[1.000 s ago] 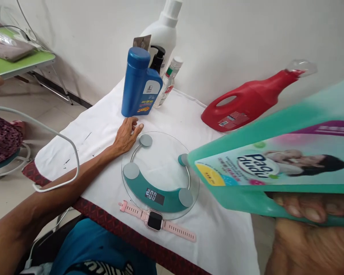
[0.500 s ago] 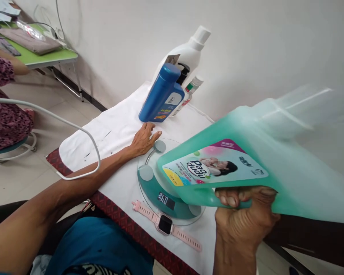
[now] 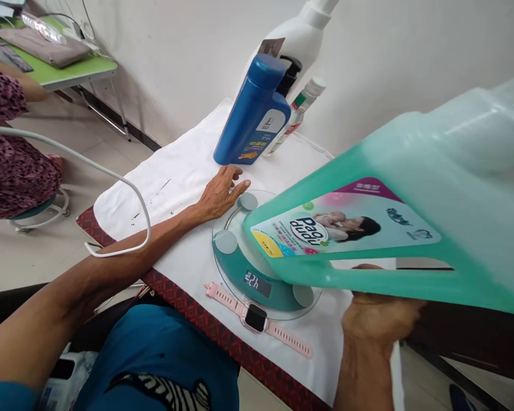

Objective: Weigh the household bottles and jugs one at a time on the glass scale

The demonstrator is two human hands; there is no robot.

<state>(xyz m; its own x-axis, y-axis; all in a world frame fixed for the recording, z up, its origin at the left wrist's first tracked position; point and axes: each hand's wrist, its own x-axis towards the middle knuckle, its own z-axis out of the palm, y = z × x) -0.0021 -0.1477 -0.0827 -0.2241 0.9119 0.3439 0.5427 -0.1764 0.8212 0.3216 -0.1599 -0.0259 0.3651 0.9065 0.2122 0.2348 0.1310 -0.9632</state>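
A big green jug (image 3: 308,194) with a "Pag dudu" label stands on a round glass scale (image 3: 235,268), whose lit display (image 3: 257,282) faces me. My right hand (image 3: 381,314) is behind and below the jug's handle; its fingers are mostly hidden by the handle, and the hand is slightly blurred. My left hand (image 3: 223,194) lies on the white cloth (image 3: 175,177) with fingers apart and nothing in it, beside the scale's far left edge. Just beyond those fingers stands a blue bottle (image 3: 252,114). A pink watch (image 3: 256,318) lies along the scale's near edge.
Behind the blue bottle stand a white bottle (image 3: 300,34), a black pump top (image 3: 289,74) and a small clear bottle (image 3: 302,105), close to the wall. A white cable (image 3: 141,205) arcs over my left forearm. Another person sits near a green table (image 3: 68,74) at left.
My right hand's fingers, which were wrapped round the jug's handle, have come off its front and sit behind and below it. The scale's display reads differently. The view has shifted slightly.
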